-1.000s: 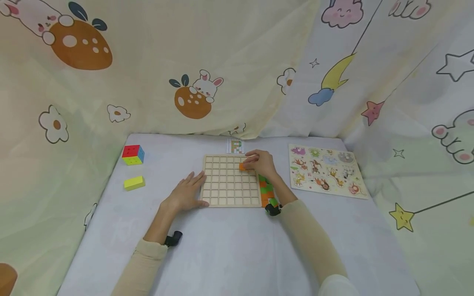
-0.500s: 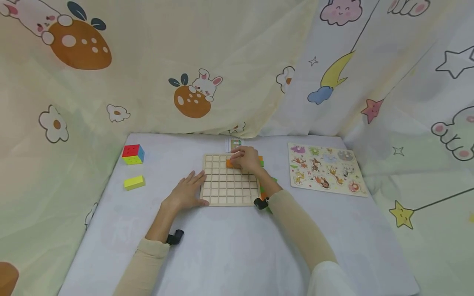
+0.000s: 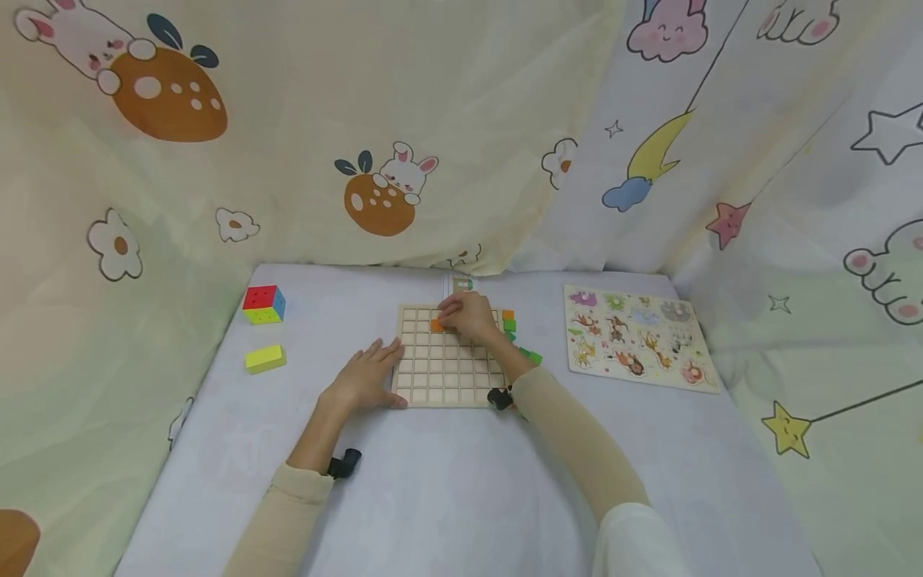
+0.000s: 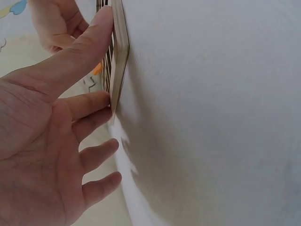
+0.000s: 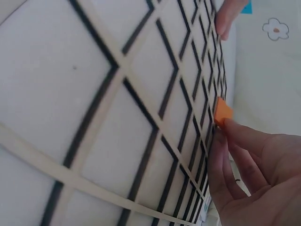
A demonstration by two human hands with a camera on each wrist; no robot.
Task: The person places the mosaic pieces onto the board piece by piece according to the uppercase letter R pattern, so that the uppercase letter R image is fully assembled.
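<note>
One orange tile point(image 3: 437, 325) on my feed, ahead and right of left hand point(image 3: 363, 378) | right hand point(image 3: 467, 316) pinches it, fingertips nearly together, at the grid point(image 3: 440, 378) | left hand: fingers spread, touching grid's edge

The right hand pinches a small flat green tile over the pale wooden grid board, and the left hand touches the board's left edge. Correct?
Wrong colour: the small flat tile pinched by the right hand is orange, not green, as the right wrist view shows. The rest stands: it is over the pale wooden grid board, and the left hand touches the board's left edge.
</note>
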